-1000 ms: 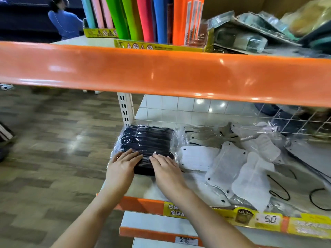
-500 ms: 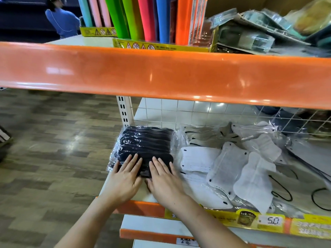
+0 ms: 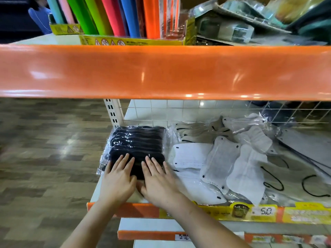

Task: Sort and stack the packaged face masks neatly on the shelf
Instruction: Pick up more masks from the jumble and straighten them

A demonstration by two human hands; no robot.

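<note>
Centre-left of frame: left hand [image 3: 119,178] & right hand [image 3: 157,179], fingers straight, flat on black mask stack [image 3: 138,144]; nothing gripped. White masks [image 3: 232,165] lie loose at right.

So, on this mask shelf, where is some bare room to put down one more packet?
Bare shelf shows only in a narrow strip at the front left corner, between the stack of black masks in clear plastic, the left hand and the orange shelf edge. The right side is crowded with loose white packaged masks, overlapping up to the wire grid.
</note>
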